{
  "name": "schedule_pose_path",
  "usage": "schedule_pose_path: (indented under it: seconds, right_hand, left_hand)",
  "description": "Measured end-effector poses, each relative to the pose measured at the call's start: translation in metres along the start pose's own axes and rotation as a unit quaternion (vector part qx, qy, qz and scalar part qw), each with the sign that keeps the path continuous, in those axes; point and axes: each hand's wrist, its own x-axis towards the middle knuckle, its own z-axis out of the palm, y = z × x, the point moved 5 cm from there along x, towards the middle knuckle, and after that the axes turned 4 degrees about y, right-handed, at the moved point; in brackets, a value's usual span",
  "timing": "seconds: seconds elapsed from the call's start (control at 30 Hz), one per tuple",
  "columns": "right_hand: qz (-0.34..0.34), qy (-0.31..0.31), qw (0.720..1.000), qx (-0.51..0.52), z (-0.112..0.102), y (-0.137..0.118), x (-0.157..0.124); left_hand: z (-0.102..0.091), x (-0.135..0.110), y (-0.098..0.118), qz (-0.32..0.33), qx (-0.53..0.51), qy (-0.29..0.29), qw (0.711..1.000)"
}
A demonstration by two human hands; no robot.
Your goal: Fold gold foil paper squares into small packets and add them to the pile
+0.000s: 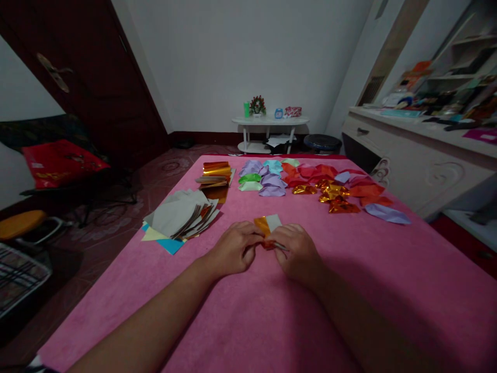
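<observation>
A small folded piece of shiny orange foil paper [266, 226], white on its back, lies on the pink table cover [272, 311] in front of me. My left hand [233, 247] and my right hand [297, 249] meet over its near edge. Both hands have their fingers pinched together on the paper. The lower part of the paper is hidden under my fingers.
A fanned stack of loose paper sheets [180, 217] lies at the left, with gold foil sheets [216, 173] beyond it. Several folded paper shapes [310, 181] in purple, green, red and gold sit at the far side. A cabinet [419, 160] stands right.
</observation>
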Motion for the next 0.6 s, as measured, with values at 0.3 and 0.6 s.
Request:
schedule_pose_path:
  seconds: [0.3, 0.6]
  right_hand:
    - [0.157, 0.01, 0.98, 0.118, 0.007, 0.029, -0.003]
    - [0.194, 0.046, 0.95, 0.239, 0.002, 0.04, 0.001]
  left_hand:
    - [0.004, 0.007, -0.005, -0.05, -0.011, 0.051, 0.997]
    - [0.013, 0.008, -0.022, -0.136, -0.127, 0.076, 0.98]
